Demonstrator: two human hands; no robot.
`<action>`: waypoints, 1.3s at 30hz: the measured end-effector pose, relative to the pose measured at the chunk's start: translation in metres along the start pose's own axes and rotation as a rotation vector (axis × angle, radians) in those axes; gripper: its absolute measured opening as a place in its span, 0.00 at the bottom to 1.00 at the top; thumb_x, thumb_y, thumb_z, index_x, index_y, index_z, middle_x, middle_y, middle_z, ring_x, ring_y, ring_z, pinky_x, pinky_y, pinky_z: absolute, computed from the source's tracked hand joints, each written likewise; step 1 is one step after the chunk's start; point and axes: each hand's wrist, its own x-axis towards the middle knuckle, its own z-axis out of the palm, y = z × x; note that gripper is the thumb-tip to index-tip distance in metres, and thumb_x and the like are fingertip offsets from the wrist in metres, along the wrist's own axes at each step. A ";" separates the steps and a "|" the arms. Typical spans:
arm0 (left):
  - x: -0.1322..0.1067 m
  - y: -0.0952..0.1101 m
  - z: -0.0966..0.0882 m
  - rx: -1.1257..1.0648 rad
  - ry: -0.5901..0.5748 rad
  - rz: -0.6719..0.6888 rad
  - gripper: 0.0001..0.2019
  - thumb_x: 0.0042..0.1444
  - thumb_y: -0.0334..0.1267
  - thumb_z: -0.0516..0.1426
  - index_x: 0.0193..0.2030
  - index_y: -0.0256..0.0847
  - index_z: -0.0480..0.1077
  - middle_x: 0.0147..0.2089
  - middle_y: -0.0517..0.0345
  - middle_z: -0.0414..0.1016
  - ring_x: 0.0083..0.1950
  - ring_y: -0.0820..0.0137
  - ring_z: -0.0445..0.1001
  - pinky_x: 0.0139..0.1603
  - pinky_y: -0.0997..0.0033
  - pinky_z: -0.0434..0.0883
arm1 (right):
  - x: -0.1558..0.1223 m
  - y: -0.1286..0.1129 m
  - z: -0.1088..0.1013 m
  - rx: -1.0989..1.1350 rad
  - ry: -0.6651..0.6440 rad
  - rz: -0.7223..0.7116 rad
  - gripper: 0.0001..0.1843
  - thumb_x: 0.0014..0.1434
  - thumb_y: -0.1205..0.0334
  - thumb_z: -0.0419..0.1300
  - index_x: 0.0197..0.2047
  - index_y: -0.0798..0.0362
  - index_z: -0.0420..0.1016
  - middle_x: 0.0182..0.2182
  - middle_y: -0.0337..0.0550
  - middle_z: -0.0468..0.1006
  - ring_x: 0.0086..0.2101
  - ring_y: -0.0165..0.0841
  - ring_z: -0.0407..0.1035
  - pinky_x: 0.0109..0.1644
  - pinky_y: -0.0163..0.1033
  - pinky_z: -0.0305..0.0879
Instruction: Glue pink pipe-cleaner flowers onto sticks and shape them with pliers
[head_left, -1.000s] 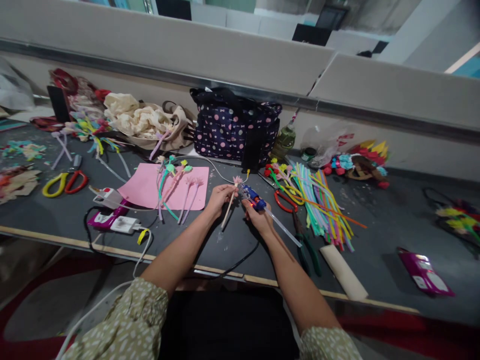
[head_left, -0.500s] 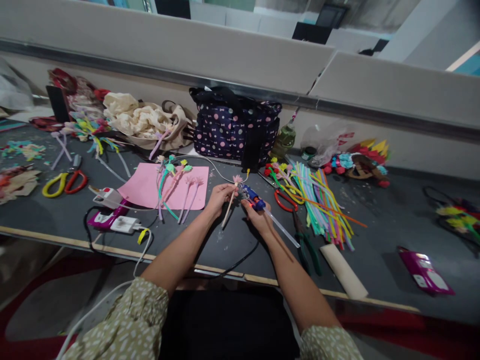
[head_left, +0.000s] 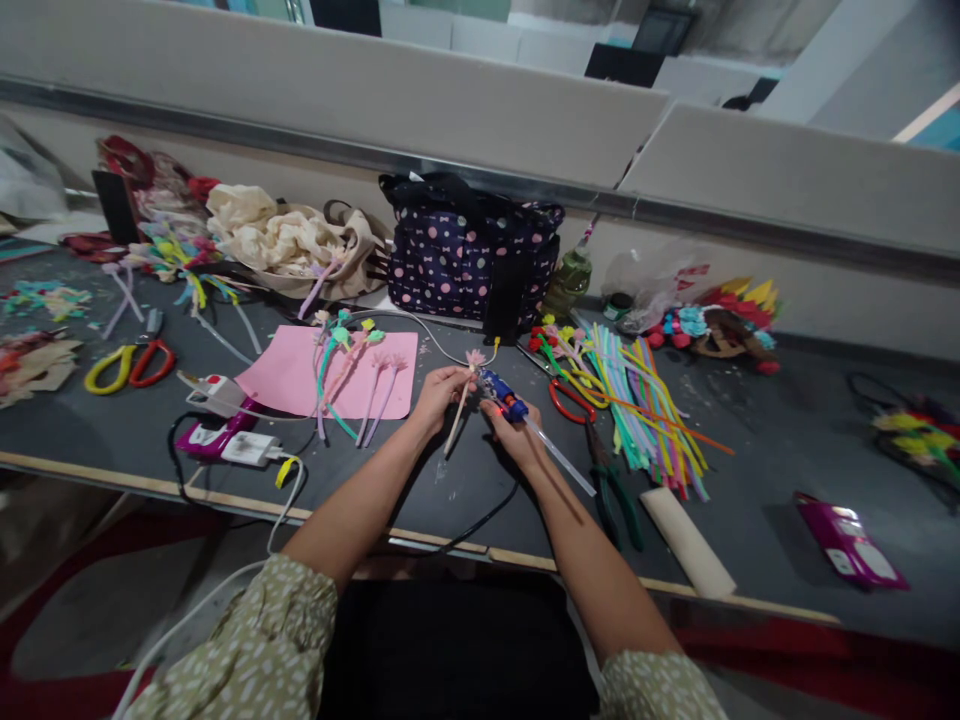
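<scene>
My left hand (head_left: 442,393) pinches a pink pipe-cleaner flower (head_left: 474,358) just below its head, its pale stem slanting down toward me. In my right hand (head_left: 516,432) is a blue hot glue gun (head_left: 504,393), its nozzle close against the flower. Whether the nozzle touches the flower I cannot tell. A clear glue stick (head_left: 562,458) juts from the back of the gun, over my wrist. To the left, finished-looking flowers (head_left: 386,385) with purple stems lie on a pink sheet (head_left: 292,370).
Right of my hands are red-handled scissors (head_left: 571,402), green-handled pliers (head_left: 619,500) and a bundle of coloured pipe cleaners (head_left: 645,400). A purple power strip (head_left: 217,440) with cables sits at left. Behind stand a dotted bag (head_left: 457,255) and a phone (head_left: 505,300).
Both hands hold nearly the same position. The glue stick's rear end has shifted slightly toward the gun; nothing else visibly moves.
</scene>
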 end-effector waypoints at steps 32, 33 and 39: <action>0.008 -0.003 -0.006 -0.107 0.147 0.111 0.14 0.46 0.45 0.66 0.33 0.36 0.74 0.25 0.61 0.72 0.20 0.81 0.63 0.21 0.81 0.59 | 0.034 0.007 -0.006 -0.350 0.142 0.211 0.09 0.55 0.56 0.57 0.38 0.50 0.71 0.31 0.43 0.78 0.34 0.38 0.72 0.39 0.39 0.65; 0.008 -0.004 -0.006 -0.120 0.146 0.114 0.15 0.45 0.46 0.67 0.32 0.36 0.74 0.25 0.61 0.72 0.20 0.81 0.63 0.21 0.81 0.59 | 0.037 0.004 -0.005 -0.371 0.109 0.216 0.09 0.55 0.57 0.57 0.39 0.50 0.71 0.34 0.44 0.79 0.36 0.39 0.73 0.41 0.39 0.66; 0.009 -0.002 -0.007 -0.192 0.141 0.092 0.17 0.40 0.46 0.68 0.30 0.36 0.73 0.25 0.61 0.72 0.21 0.80 0.65 0.22 0.80 0.62 | 0.064 -0.007 0.004 -0.567 0.046 0.356 0.20 0.56 0.54 0.62 0.49 0.53 0.66 0.43 0.53 0.79 0.46 0.45 0.74 0.47 0.44 0.67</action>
